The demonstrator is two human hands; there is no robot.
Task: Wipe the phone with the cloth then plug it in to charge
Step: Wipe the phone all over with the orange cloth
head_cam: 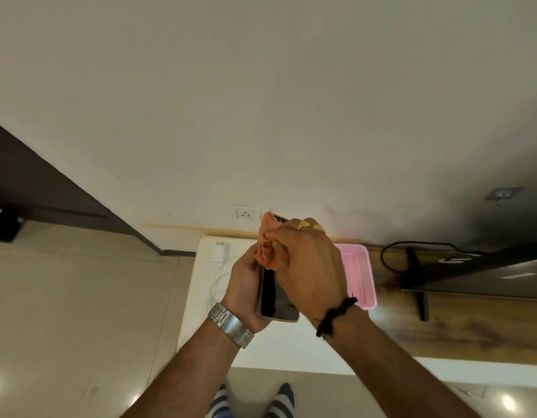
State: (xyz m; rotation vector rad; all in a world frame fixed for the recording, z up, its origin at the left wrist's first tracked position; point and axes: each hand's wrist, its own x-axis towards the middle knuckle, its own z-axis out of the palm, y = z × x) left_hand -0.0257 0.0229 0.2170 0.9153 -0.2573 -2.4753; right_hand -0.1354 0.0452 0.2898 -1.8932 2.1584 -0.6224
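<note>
My left hand [244, 285] grips a phone [277, 300] from its left edge, dark screen facing up, above a white table [279, 342]. My right hand [309, 267] holds a bunched orange cloth [268, 245] against the upper part of the screen and hides that end of the phone. A white charger adapter [219, 251] lies on the table at the back left, with its white cable [220, 279] coiled in front of it. A white wall socket [245, 212] sits just above the table's back edge.
A pink plastic basket [362, 273] stands on the table to the right of my hands. Further right, a dark TV [478, 267] on a black stand [419, 285] rests on a wooden surface [457, 330]. Tiled floor [80, 312] lies to the left.
</note>
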